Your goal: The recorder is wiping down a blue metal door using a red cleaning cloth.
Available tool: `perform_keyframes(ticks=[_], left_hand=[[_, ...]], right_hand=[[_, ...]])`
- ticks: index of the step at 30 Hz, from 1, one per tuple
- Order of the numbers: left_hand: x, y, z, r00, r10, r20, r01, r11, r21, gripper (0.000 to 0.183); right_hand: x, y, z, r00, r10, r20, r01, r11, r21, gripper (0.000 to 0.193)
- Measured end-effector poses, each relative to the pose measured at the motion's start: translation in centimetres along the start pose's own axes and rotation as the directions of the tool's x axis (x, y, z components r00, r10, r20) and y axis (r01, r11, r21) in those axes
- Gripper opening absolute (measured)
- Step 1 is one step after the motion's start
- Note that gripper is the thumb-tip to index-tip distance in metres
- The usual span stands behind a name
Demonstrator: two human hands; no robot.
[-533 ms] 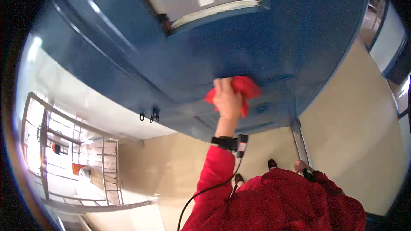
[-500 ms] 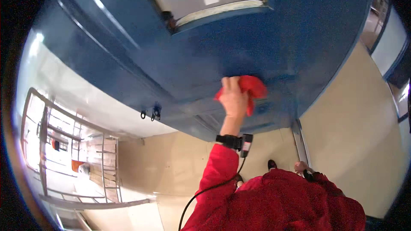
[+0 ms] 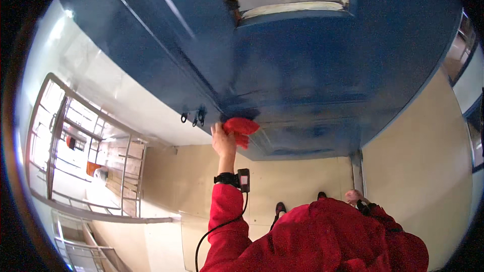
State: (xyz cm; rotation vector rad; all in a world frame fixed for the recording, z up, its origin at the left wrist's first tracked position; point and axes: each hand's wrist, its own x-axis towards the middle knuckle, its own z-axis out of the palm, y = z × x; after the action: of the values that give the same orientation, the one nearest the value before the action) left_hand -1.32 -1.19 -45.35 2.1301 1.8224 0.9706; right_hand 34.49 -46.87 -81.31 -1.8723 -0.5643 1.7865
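My left hand (image 3: 223, 141) is closed on a red cloth (image 3: 241, 129) and presses it against the lower part of a large blue panel (image 3: 302, 70). The cloth bunches out to the right of my fingers. A dark device is strapped to my left wrist, with a black cable running down the red sleeve. Small black rings (image 3: 194, 117) stick out at the panel's edge just left of that hand. Low by my side hangs my right hand (image 3: 354, 196), apart from the panel; its fingers are too small and hidden to read.
A framed opening (image 3: 292, 7) with a pale, worn edge is set in the panel's upper part. Beige flooring (image 3: 418, 136) runs below and to the right. Metal railings and steps (image 3: 132, 179) stand at the left. My shoes (image 3: 280, 207) are on the floor beneath the panel.
My left hand has slid the red cloth left and down across the panel, to near the black rings. The view has shifted a little; my right hand stays by my side.
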Motion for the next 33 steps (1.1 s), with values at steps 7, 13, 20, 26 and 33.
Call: perform_keyframes(ticks=[7, 13, 20, 26, 33], left_hand=[[-9.3, -13.1, 6.7, 0.882, -0.419, 0.216, 0.452, 0.881, -0.141, 0.029], [-7.6, -11.0, 7.9, 0.797, -0.498, 0.340, 0.538, 0.330, -0.776, 0.029], [1.0, -3.4, 4.9, 0.913, -0.393, -0.107, 0.147, 0.563, -0.814, 0.030], [2.2, 5.6, -2.4, 0.983, -0.172, -0.059, 0.034, 0.491, -0.870, 0.040], [7.4, 7.2, -9.3, 0.700, 0.423, -0.575, -0.606, 0.778, -0.166, 0.057]], right_hand=[[-1.3, -4.6, 0.0, 0.990, 0.041, -0.135, -0.083, 0.942, -0.325, 0.019], [-0.7, -7.7, -2.3, 0.914, 0.278, 0.296, -0.358, 0.896, 0.264, 0.027], [0.8, -7.3, -1.7, 0.906, 0.290, 0.307, -0.388, 0.859, 0.335, 0.033], [3.1, -5.1, -2.0, 1.000, 0.006, 0.010, -0.002, 0.934, -0.358, 0.017], [4.8, -7.2, 0.9, 0.997, -0.072, -0.034, 0.056, 0.932, -0.359, 0.016]])
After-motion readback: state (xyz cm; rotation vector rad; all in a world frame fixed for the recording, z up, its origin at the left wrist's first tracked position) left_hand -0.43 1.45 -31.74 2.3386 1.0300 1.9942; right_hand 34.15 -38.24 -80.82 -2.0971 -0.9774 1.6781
